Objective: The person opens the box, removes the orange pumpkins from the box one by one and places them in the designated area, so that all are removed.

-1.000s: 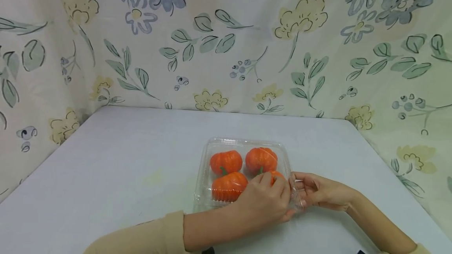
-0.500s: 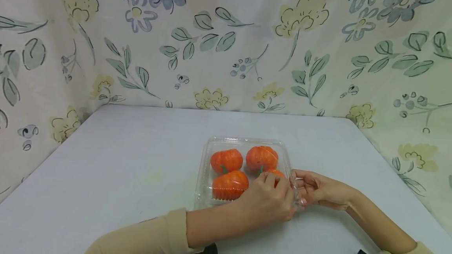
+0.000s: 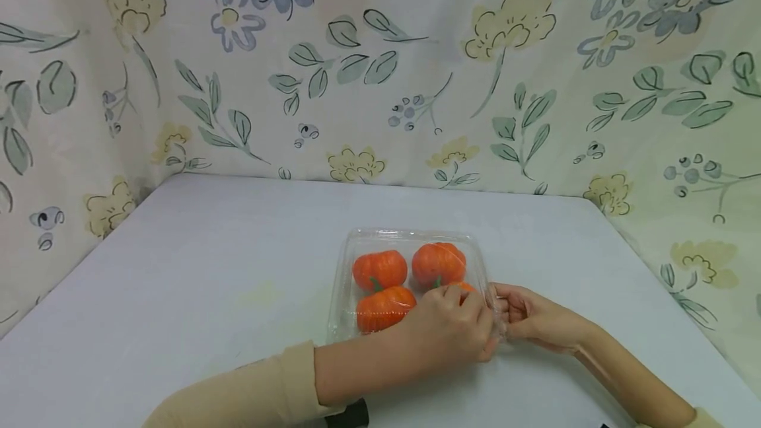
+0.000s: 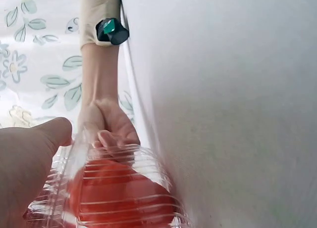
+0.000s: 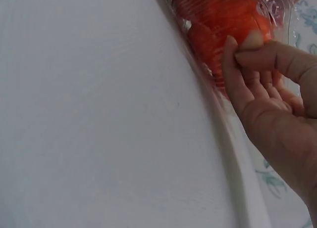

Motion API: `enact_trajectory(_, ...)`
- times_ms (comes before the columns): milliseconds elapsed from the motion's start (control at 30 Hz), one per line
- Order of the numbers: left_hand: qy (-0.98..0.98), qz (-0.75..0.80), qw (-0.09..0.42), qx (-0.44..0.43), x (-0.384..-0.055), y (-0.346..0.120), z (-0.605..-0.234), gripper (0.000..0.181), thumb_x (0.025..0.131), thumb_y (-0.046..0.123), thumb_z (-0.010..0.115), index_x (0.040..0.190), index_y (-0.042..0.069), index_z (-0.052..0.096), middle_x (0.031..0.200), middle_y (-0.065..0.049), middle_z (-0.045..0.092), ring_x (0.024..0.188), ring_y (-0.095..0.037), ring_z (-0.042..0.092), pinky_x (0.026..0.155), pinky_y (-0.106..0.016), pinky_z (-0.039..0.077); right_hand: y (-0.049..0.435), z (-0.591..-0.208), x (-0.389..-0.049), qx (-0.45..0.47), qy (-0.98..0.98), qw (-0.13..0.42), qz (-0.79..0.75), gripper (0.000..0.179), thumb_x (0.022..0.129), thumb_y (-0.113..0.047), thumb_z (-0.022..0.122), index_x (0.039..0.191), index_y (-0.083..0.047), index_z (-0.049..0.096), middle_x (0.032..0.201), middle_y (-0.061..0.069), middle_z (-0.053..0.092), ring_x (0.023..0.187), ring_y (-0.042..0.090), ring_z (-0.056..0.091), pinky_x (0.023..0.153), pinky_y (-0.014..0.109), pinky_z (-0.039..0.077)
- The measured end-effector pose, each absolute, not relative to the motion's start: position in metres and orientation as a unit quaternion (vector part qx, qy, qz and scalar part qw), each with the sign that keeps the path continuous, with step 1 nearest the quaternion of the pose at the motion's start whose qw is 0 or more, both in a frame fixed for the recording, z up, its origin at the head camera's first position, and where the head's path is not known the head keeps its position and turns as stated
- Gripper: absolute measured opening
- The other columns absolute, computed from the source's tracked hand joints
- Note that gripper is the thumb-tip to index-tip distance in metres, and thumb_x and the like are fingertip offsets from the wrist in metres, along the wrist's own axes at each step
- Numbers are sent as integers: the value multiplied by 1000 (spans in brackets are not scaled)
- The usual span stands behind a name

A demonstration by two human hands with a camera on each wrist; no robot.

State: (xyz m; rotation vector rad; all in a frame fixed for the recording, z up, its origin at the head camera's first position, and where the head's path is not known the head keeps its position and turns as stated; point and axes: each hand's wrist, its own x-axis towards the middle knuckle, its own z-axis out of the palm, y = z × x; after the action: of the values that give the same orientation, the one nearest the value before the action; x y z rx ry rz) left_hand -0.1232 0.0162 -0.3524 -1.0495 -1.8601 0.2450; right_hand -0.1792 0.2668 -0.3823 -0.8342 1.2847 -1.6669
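Note:
A clear plastic clamshell box (image 3: pixel 410 236) with several small orange pumpkins (image 3: pixel 379 269) in it sits on the table, lid down over them. My left hand (image 3: pixel 448 325) reaches across its near right part, fingers curled at the lid's edge. In the left wrist view the thumb of the left hand (image 4: pixel 29 159) lies along the ribbed rim, beside an orange pumpkin (image 4: pixel 121 196). My right hand (image 3: pixel 535 322) holds the box's right edge. The right wrist view shows the right hand (image 5: pixel 277 99) with thumb and fingertips bent close together at the box corner (image 5: pixel 272 15). The left hand covers one pumpkin partly.
The white table (image 3: pixel 238 263) stretches around the box. A floral curtain (image 3: pixel 380 117) hangs behind and along both sides. A dark device (image 3: pixel 351 413) shows under the left forearm, and another dark device (image 4: pixel 111 30) sits on the right sleeve.
Both hands stay at the box's right side. Over the last half second the right hand and the box have shifted slightly left; the left hand's fingers have moved a little.

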Motion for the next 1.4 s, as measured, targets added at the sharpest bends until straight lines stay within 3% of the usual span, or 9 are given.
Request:
enact_trajectory(300,-768,104,461,-433,-123,11,-350,40,91,60,65,72,26,71,74,10,61,62,-8,58,63,-18,56,270,-382,-182,-336,520,431,-657,64,91,25,41,144,-10,50,134,4,66,115,9,65,92,18,54)
enact_trajectory(533,-779,104,440,-434,-120,5,-348,47,91,68,65,94,23,81,81,11,66,67,-7,60,66,-16,57,270,-380,-181,-327,527,440,-650,57,96,20,45,143,-12,50,136,3,65,117,11,65,96,22,55)
enact_trajectory(800,-789,62,431,-434,-118,-3,-346,37,86,60,73,93,23,76,82,9,62,70,-8,56,64,-15,54,271,-372,-178,-298,557,439,-639,45,96,16,49,128,-14,51,128,0,65,110,11,67,94,25,56)
enact_trajectory(1100,-789,23,425,-443,-117,-10,-347,33,85,53,77,96,21,75,92,8,66,82,-8,63,74,-16,58,276,-373,-180,-307,543,439,-646,47,96,16,45,134,-11,51,124,1,63,106,11,69,93,26,57)
enact_trajectory(1400,-793,10,421,-440,-114,-17,-345,28,88,47,76,101,22,78,98,8,73,90,-11,68,80,-20,60,277,-368,-182,-289,590,411,-632,39,102,8,52,137,-10,50,127,4,63,106,13,69,92,28,59)
